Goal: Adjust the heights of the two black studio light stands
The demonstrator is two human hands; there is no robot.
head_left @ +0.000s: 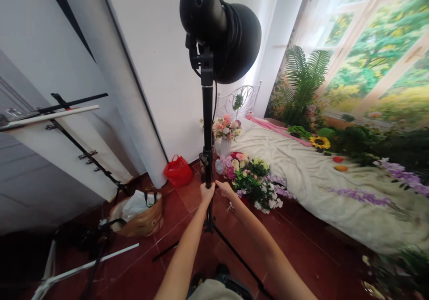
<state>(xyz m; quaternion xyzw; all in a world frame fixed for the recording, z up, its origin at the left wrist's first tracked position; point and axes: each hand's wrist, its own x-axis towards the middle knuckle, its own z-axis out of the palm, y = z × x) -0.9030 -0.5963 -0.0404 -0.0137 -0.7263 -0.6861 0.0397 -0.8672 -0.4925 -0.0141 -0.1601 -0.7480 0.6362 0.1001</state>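
A black light stand [208, 121] rises upright in front of me. On its top sits a black studio lamp [214, 32] with a wide round shade facing right, its cable wound behind the shade. My left hand [208, 192] is wrapped round the pole below its middle. My right hand [224, 187] is closed at the pole's right side, at about the same height; its fingertips are partly hidden, and I cannot see whether they pinch a knob. Below the hands, the stand's legs [231, 246] spread over the floor.
Right of the stand lie artificial flowers [248, 175] beside a low bed with a cream blanket [301, 179]. A red bag [179, 171] and a woven basket [144, 219] stand on the left floor. Another stand with a crossbar [83, 148] is further left.
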